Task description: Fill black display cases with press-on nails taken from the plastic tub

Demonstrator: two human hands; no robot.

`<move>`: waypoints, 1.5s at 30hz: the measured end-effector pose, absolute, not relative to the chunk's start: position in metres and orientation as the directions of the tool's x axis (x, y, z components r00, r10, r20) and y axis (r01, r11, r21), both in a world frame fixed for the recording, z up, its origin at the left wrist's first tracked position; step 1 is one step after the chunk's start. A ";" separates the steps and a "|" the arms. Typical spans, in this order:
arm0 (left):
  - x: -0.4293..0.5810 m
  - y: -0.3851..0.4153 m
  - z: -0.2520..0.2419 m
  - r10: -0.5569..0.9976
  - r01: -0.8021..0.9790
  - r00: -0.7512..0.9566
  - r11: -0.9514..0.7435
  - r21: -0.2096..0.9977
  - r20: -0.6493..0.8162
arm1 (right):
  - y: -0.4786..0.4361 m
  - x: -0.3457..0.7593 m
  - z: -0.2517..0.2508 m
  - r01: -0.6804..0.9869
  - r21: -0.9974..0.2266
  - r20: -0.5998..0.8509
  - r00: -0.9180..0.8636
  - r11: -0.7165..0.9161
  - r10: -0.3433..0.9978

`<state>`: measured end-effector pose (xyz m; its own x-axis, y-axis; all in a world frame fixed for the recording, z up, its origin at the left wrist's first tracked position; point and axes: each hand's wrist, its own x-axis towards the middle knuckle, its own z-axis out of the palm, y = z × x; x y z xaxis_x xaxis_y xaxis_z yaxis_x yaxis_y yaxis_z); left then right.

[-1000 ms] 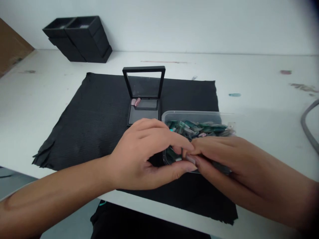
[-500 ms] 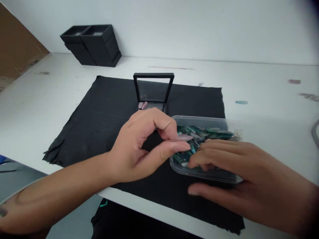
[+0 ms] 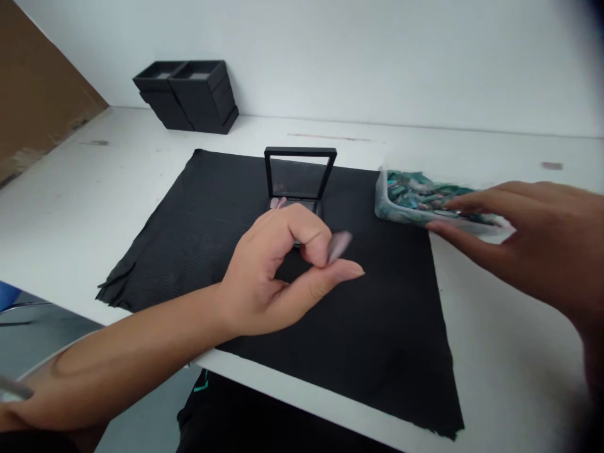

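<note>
A small pale pink piece (image 3: 340,245) is pinched between the thumb and forefinger of my left hand (image 3: 287,270), above the black mat (image 3: 377,340). Behind that hand stands an open black case with a clear framed lid (image 3: 301,177); pink pieces (image 3: 278,202) lie at its left inside, and the rest is partly hidden. My right hand (image 3: 533,239) is at the clear plastic tub (image 3: 401,215), thumb on its near wall and fingers over the rim. Many green and blue pieces (image 3: 415,189) fill the tub, which overlaps the mat's back right corner.
Stacked black boxes (image 3: 202,94) stand at the back left against the white wall. The white table (image 3: 56,207) surrounds the mat, its front edge close to my body. A reddish mark (image 3: 552,166) shows at the far right.
The tub has moved back and to the right with my right hand, which now grips its wall instead of reaching among the pieces. The pink piece in my left hand has tilted upward.
</note>
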<state>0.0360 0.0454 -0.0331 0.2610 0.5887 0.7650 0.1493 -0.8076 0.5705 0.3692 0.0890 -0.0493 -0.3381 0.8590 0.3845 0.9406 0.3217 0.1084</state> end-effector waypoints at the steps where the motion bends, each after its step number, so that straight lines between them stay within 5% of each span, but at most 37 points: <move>1: 0.035 0.047 -0.034 0.559 0.136 0.278 -0.828 0.544 0.781 | 0.091 0.370 -0.049 0.928 0.156 0.406 -0.373 0.338 0.834; 3: 0.033 0.052 -0.035 0.493 0.111 0.307 -0.868 0.484 0.814 | 0.089 0.363 -0.044 0.898 0.190 0.421 -0.439 0.396 0.794; 5: 0.031 0.056 -0.037 0.458 0.111 0.318 -0.888 0.447 0.830 | 0.080 0.343 -0.037 0.881 0.095 0.438 -0.455 0.463 0.775; 10: 0.029 0.057 -0.036 0.417 0.178 0.322 -0.908 0.378 0.850 | 0.037 0.272 -0.026 0.634 -0.413 0.576 -0.373 0.653 0.727; 14: 0.028 0.055 -0.032 0.303 0.268 0.380 -0.940 0.210 0.874 | 0.007 0.235 -0.028 0.430 -0.738 0.436 -0.284 0.520 0.854; 17: 0.027 0.055 -0.033 0.240 0.277 0.402 -0.952 0.132 0.884 | 0.002 0.225 -0.033 0.365 -0.820 0.398 -0.187 0.440 0.898; 21: 0.028 0.056 -0.037 0.295 0.267 0.361 -0.942 0.205 0.885 | 0.006 0.222 -0.037 0.231 -0.892 0.349 -0.197 0.389 0.916; 25: 0.029 0.058 -0.041 0.344 0.278 0.350 -0.926 0.254 0.871 | 0.010 0.222 -0.043 0.192 -0.926 0.284 -0.214 0.325 0.935; 31: 0.026 0.062 -0.048 0.505 0.408 0.373 -0.842 0.352 0.778 | 0.016 0.244 -0.034 0.400 -0.791 0.330 -0.356 0.462 0.874; 37: 0.024 0.065 -0.052 0.558 0.371 0.344 -0.820 0.436 0.755 | 0.019 0.280 -0.026 0.662 -0.628 -0.107 -0.593 0.408 0.798; 41: 0.021 0.063 -0.042 0.496 0.347 0.353 -0.857 0.381 0.793 | 0.022 0.287 -0.035 0.763 -0.491 -0.207 -0.571 0.421 0.794; 45: 0.023 0.050 -0.028 0.387 0.162 0.576 -0.918 0.363 0.720 | 0.026 0.285 -0.033 0.761 -0.532 -0.253 -0.561 0.371 0.788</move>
